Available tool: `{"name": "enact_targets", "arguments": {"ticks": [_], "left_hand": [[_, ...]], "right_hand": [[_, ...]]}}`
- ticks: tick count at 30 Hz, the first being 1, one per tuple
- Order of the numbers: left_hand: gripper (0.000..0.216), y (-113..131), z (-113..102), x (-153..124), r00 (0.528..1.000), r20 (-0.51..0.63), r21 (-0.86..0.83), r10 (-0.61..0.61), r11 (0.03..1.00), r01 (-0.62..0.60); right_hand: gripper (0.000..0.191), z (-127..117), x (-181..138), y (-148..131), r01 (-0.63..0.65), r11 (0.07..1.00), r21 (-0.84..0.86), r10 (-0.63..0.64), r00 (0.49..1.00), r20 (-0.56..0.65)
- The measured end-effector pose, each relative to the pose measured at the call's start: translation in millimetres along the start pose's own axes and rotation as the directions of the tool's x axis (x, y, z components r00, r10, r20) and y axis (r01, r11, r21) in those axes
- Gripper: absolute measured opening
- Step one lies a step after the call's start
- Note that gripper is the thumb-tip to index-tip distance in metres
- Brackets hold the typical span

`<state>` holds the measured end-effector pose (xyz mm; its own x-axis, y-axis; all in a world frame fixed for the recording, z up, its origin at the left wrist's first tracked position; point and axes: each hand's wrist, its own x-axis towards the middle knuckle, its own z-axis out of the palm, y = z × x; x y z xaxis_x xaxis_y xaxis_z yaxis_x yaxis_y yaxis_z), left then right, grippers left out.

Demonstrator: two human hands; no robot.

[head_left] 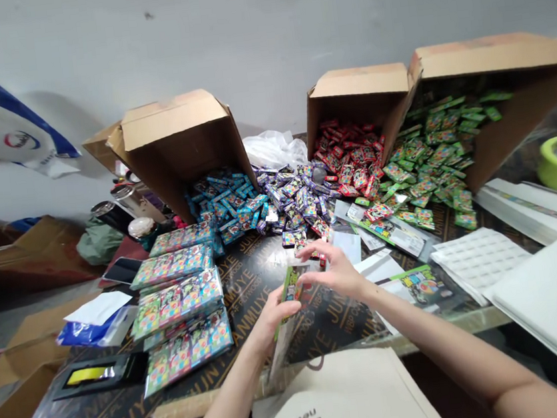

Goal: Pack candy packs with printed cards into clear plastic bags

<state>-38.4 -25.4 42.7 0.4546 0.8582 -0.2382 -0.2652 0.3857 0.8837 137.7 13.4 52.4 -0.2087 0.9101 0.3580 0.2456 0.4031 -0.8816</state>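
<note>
My left hand [269,319] is closed round a tall clear packet with a green card [291,287] that stands upright at the middle of the dark table [246,276]. My right hand [333,271] curls over the top of the same packet, fingers bent and pinching at small red packs [320,259] by its upper edge. What the right fingers grip is partly hidden. Both forearms reach in from the bottom of the view.
Three tipped cardboard boxes at the back spill small packs: blue [227,201], purple [292,197], red [348,161] and green [429,165]. Stacks of filled display packets [182,314] lie at left. White blister trays [480,260] and sheets lie at right. A cloth bag [341,403] hangs below.
</note>
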Motion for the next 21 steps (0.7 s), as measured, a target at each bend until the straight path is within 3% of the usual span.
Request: {"name": "enact_targets", "arguments": {"ticks": [3,6,10,14,15,17,19,21], "left_hand": [[0.043,0.5,0.8,-1.7,1.0,0.011,0.025,-0.019,1.0,0.019],[0.045,4.4,-0.3,-4.6,0.999,0.026,0.053,-0.026,0.998,0.025],[0.037,8.0,-1.1,-8.7,0.997,0.027,0.057,-0.066,0.996,0.064],[0.029,1.1,2.5,-8.3,0.994,0.013,0.033,-0.111,0.993,0.111],[0.029,-1.2,2.9,-7.5,0.994,-0.008,0.032,-0.109,0.994,0.109],[0.029,-4.8,1.8,-5.6,0.989,-0.105,0.022,-0.105,0.994,0.108],[0.03,-5.8,-2.0,-3.8,0.972,-0.209,0.002,-0.109,0.994,0.111],[0.032,-4.4,-6.9,-2.5,0.962,-0.254,-0.016,-0.101,0.995,0.1]], "right_hand": [[0.027,-8.2,9.7,0.1,0.08,0.994,-0.074,-0.058,0.963,0.264],[0.029,-13.2,11.2,2.0,0.202,0.963,-0.178,-0.104,0.889,0.446],[0.051,-17.5,8.3,5.5,0.255,0.943,-0.213,-0.108,0.842,0.529],[0.052,-15.2,10.2,12.9,0.139,0.983,-0.116,-0.05,0.826,0.562],[0.048,-13.3,11.1,14.4,0.108,0.991,-0.085,-0.043,0.83,0.556],[0.041,-8.6,12.1,16.3,0.07,0.996,-0.049,-0.041,0.897,0.44],[0.046,-2.8,10.7,17.7,0.024,0.999,-0.025,-0.019,0.984,0.175],[0.059,4.5,6.5,19.6,-0.086,0.993,0.087,0.09,0.995,-0.048]]}}
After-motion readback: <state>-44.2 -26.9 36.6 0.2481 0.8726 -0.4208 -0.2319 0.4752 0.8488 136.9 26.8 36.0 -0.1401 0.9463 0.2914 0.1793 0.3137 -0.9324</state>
